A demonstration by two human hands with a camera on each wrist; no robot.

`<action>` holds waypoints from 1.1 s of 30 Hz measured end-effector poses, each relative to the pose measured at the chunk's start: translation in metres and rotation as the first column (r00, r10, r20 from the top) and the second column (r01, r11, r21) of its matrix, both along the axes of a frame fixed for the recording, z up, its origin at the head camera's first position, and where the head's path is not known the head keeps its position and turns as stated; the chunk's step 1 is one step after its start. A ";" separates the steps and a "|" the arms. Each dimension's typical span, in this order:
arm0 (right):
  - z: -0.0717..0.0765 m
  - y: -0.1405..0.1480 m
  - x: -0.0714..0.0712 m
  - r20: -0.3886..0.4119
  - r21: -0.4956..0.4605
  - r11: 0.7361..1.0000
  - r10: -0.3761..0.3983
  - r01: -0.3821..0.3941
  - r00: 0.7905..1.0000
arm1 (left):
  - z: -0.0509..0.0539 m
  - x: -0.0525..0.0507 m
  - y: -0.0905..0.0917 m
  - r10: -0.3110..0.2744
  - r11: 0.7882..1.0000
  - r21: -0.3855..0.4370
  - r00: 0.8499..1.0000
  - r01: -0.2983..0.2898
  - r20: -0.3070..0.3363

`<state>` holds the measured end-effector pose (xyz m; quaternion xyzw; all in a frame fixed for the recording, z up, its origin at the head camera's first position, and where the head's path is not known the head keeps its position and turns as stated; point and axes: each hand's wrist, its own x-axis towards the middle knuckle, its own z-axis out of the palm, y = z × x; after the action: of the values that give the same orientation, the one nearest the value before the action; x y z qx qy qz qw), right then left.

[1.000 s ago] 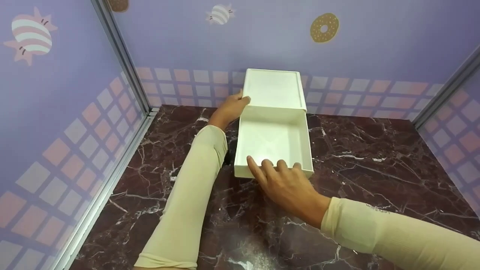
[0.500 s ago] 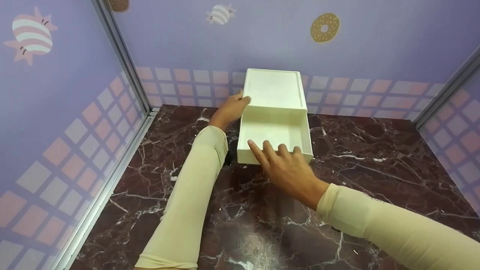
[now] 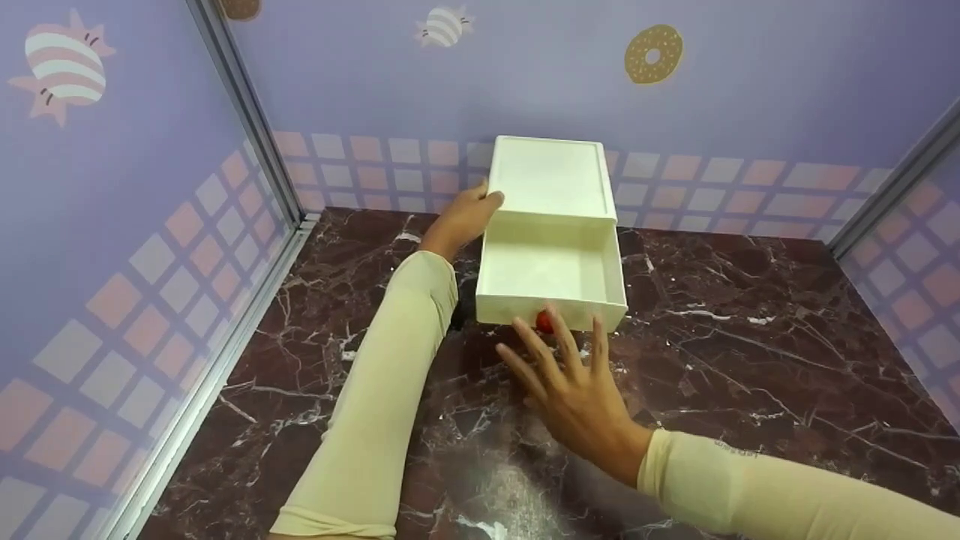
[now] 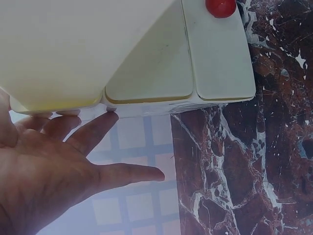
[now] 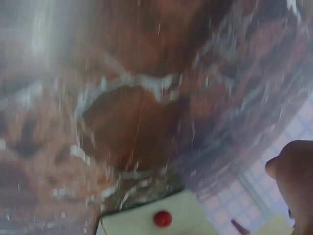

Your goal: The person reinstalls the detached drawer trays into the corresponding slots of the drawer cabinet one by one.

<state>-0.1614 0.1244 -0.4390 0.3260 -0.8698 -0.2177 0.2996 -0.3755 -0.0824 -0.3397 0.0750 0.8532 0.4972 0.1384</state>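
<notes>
A white drawer box (image 3: 550,174) stands against the back wall, its drawer (image 3: 546,259) pulled partway out with nothing visible inside. A round red knob (image 3: 544,322) sits on the drawer front, also visible in the left wrist view. At the box's left side is my left hand (image 3: 465,219); the thumb lies over the top edge, and in the left wrist view fairly straight fingers (image 4: 95,132) touch the side. My right hand (image 3: 581,401), fingers spread, hovers just in front of the drawer and partly covers the knob. The right wrist view is blurred, showing the knob (image 5: 162,219) and drawer front.
Dark red marbled tabletop (image 3: 750,360) surrounds the box. Patterned purple walls (image 3: 375,82) rise at the back and both sides, joined by grey metal corner strips (image 3: 251,120).
My right hand has pushed the drawer partway in, then come off its front edge toward me with fingers spreading. The red knob now shows. My left hand has stayed on the box.
</notes>
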 end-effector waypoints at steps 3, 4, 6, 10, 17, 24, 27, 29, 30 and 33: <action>-0.006 0.000 0.001 0.041 0.011 0.998 -0.054 0.054 0.998 | 0.000 0.001 -0.001 0.002 1.000 0.015 1.000 -0.002 -0.003; -0.007 0.000 0.000 0.054 0.016 0.997 -0.072 0.071 0.996 | 0.000 0.001 -0.001 0.005 1.000 0.019 1.000 -0.005 -0.008; -0.007 0.001 -0.005 0.078 0.027 0.995 -0.097 0.095 0.992 | 0.000 0.001 0.000 0.009 1.000 0.019 1.000 -0.009 -0.014; -0.005 0.002 -0.015 0.131 0.006 0.995 -0.099 0.099 0.986 | 0.000 0.000 0.001 0.022 1.000 -0.003 0.999 -0.022 -0.032; 0.005 -0.001 -0.035 0.193 -0.034 0.994 -0.100 0.108 0.976 | 0.000 -0.001 0.001 0.027 0.999 -0.021 0.999 -0.028 -0.026; 0.027 0.000 -0.075 0.280 -0.065 0.992 -0.087 0.109 0.956 | -0.002 -0.002 -0.002 0.033 0.999 0.000 0.999 -0.033 -0.028; 0.036 0.000 -0.093 0.320 -0.074 0.989 -0.097 0.126 0.942 | -0.002 -0.002 -0.002 0.044 0.999 0.014 0.998 -0.044 -0.036; 0.041 0.000 -0.104 0.341 -0.064 0.987 -0.114 0.144 0.933 | -0.001 -0.002 -0.001 0.046 0.999 0.009 0.998 -0.046 -0.042; 0.043 -0.001 -0.108 0.345 -0.060 0.987 -0.122 0.151 0.931 | -0.001 -0.002 0.000 0.047 0.999 0.010 0.998 -0.047 -0.043; 0.049 -0.003 -0.119 0.394 -0.077 0.981 -0.135 0.179 0.909 | 0.001 -0.003 0.001 0.051 0.999 0.021 0.998 -0.050 -0.041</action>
<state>-0.2806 0.1213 -0.3902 0.2744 -0.9459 -0.1236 0.1214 -0.3788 -0.0812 -0.3386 0.0653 0.8526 0.5072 0.1073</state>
